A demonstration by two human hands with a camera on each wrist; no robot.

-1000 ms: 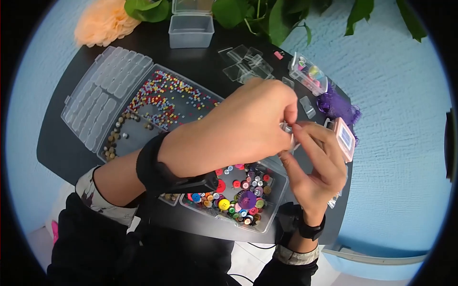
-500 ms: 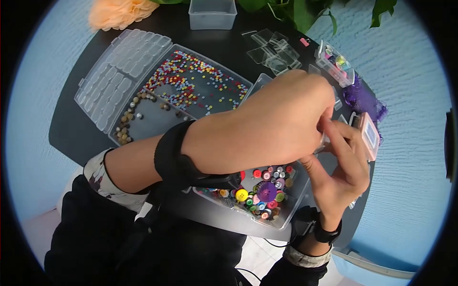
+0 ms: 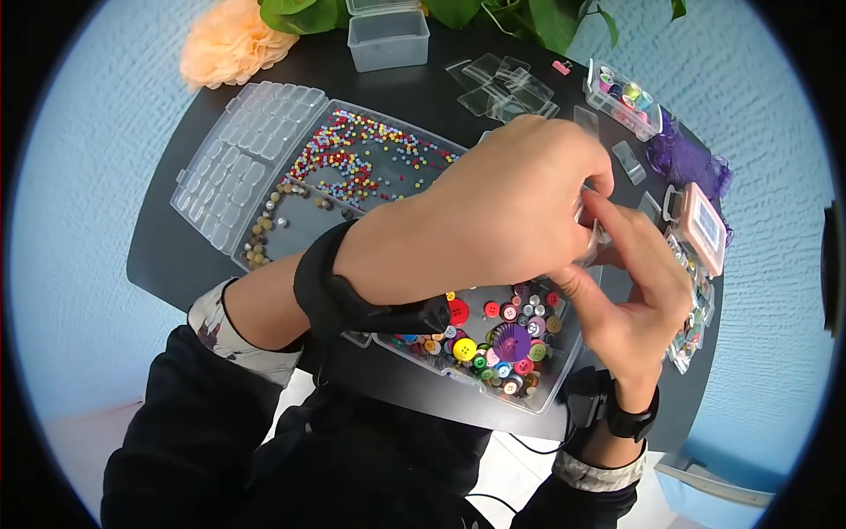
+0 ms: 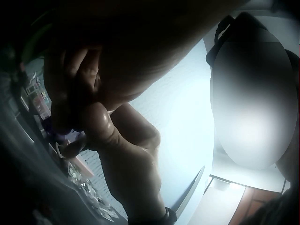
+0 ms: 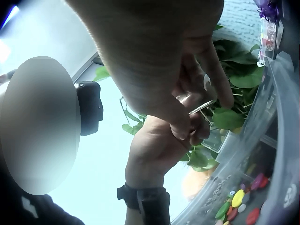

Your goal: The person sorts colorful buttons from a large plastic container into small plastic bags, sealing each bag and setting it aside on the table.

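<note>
My left hand (image 3: 520,207) reaches across the table from the left, its back to the head camera. Its fingertips meet those of my right hand (image 3: 639,282), whose thumb and forefinger are extended toward it. Between them both hands pinch a small clear piece (image 3: 597,236), mostly covered by fingers. In the right wrist view a thin shiny edge (image 5: 201,108) of it pokes out between the fingers. Below the hands sits a clear box of colourful buttons (image 3: 564,379), including a large purple one (image 3: 511,342). The left forearm covers part of this box.
An open divided organizer (image 3: 304,225) holds tiny coloured buttons and brownish ones. Behind lie clear plastic pieces (image 3: 507,88) and an open clear box (image 3: 388,44). A box of small coloured items (image 3: 624,99), a purple mesh pouch (image 3: 692,163) and a pink-lidded box (image 3: 701,229) line the right edge.
The head view has shifted, so the table's contents appear farther right. Both hands stay together around the small clear piece, with small finger movements and a slight drift to the right.
</note>
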